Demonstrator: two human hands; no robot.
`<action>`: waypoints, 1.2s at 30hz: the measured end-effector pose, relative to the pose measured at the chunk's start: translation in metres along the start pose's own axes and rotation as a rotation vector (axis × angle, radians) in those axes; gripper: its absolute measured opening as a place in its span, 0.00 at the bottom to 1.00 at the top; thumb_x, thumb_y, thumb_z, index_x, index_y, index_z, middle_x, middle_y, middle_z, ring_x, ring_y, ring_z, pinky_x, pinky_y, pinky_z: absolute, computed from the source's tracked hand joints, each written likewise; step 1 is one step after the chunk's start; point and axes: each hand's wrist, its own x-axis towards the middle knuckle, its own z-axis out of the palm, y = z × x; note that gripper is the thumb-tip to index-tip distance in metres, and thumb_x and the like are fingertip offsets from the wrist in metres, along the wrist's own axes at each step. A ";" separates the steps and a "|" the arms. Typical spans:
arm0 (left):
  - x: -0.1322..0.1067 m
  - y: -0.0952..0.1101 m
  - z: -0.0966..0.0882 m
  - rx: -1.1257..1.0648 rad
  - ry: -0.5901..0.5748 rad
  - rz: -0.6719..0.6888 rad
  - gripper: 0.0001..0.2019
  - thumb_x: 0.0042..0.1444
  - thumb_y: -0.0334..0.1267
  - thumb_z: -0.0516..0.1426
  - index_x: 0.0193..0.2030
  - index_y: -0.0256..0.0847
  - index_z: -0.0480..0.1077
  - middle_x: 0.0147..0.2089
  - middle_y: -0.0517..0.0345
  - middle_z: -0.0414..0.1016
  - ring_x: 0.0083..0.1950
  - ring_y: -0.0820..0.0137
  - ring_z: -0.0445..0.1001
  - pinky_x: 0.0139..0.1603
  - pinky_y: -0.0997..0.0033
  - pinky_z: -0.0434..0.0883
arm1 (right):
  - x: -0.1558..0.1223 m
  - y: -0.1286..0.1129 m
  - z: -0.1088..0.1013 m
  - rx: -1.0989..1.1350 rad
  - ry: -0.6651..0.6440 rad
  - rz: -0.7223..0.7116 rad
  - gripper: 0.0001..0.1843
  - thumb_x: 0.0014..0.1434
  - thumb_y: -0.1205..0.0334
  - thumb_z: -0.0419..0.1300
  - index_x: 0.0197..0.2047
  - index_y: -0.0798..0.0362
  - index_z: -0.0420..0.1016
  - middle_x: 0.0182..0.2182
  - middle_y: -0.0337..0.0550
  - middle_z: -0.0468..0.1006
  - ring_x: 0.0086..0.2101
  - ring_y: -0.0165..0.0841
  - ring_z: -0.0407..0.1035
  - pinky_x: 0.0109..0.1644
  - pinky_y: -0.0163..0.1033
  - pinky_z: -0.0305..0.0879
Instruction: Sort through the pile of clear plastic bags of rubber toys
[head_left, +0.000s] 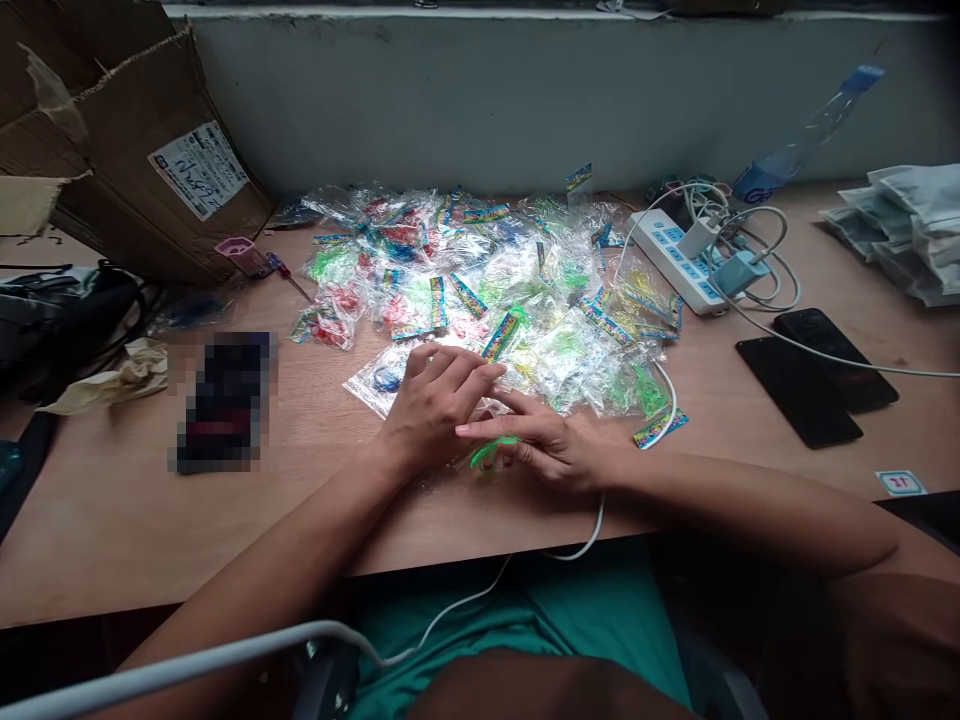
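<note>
Fingers of the left hand (442, 408) are bent and slightly parted, palm down at the near side of the bags (517, 265); what lies beneath is hidden, so I cannot tell whether they hold anything. Fingers of the right hand (566, 450) are loosely spread, one reaching straight toward the left hand. One green toy (489, 455), thin curved plastic, is at the right thumb near the front of the wooden table (112, 520); whether it is gripped I cannot tell.

Too many bags overlap to count: shiny crinkled film, printed strips, with red, green, blue and yellow pieces inside. Two black phones (799, 390), smooth and flat, overlap at right; one dark slab (221, 400), blurred, lies at left. One white power strip (671, 252), long and blocky, carries two plugs (739, 272). One clear bottle (810, 140) with a blue cap tilts behind it. One torn cardboard box (127, 150) bears one white label (199, 170); one screwdriver (279, 266) is near it. Grey packets (915, 220) lie stacked.
</note>
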 end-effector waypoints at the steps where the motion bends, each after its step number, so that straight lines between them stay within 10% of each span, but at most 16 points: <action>1: 0.000 0.000 0.000 -0.009 0.000 0.021 0.13 0.75 0.43 0.52 0.59 0.42 0.69 0.50 0.52 0.81 0.54 0.61 0.74 0.61 0.57 0.61 | 0.000 -0.001 0.000 -0.010 -0.001 0.002 0.22 0.77 0.54 0.51 0.69 0.44 0.74 0.67 0.54 0.69 0.68 0.41 0.65 0.70 0.51 0.66; 7: 0.001 0.001 0.000 -0.026 -0.014 0.045 0.14 0.75 0.43 0.51 0.59 0.42 0.70 0.51 0.52 0.81 0.54 0.61 0.74 0.59 0.58 0.63 | -0.002 -0.002 -0.002 0.048 0.033 0.050 0.22 0.78 0.53 0.48 0.66 0.48 0.76 0.37 0.44 0.80 0.44 0.36 0.76 0.59 0.49 0.72; 14: -0.001 -0.002 0.002 -0.046 -0.030 -0.028 0.18 0.71 0.38 0.55 0.65 0.40 0.67 0.57 0.49 0.80 0.59 0.59 0.74 0.63 0.55 0.60 | 0.003 -0.003 0.001 0.156 0.075 0.034 0.22 0.80 0.53 0.44 0.51 0.51 0.78 0.27 0.40 0.82 0.39 0.36 0.78 0.63 0.52 0.68; 21: -0.002 -0.002 0.003 -0.096 -0.058 -0.032 0.21 0.71 0.36 0.54 0.69 0.40 0.63 0.56 0.48 0.81 0.60 0.59 0.75 0.64 0.55 0.61 | 0.002 -0.003 0.009 0.307 0.059 0.273 0.23 0.79 0.48 0.48 0.43 0.54 0.76 0.23 0.36 0.75 0.24 0.28 0.73 0.31 0.33 0.71; 28: -0.002 -0.002 0.003 -0.067 -0.050 -0.146 0.26 0.66 0.34 0.57 0.71 0.42 0.62 0.62 0.45 0.76 0.64 0.54 0.71 0.67 0.52 0.60 | 0.000 -0.004 0.009 0.330 0.157 0.293 0.24 0.77 0.46 0.50 0.63 0.51 0.76 0.31 0.38 0.80 0.23 0.26 0.75 0.29 0.32 0.74; 36: -0.002 -0.005 0.002 -0.058 -0.079 -0.193 0.24 0.62 0.34 0.59 0.66 0.40 0.66 0.60 0.44 0.76 0.62 0.52 0.71 0.63 0.52 0.64 | -0.005 -0.008 0.010 0.233 0.225 0.234 0.22 0.77 0.48 0.51 0.59 0.52 0.79 0.29 0.39 0.81 0.20 0.26 0.75 0.25 0.31 0.71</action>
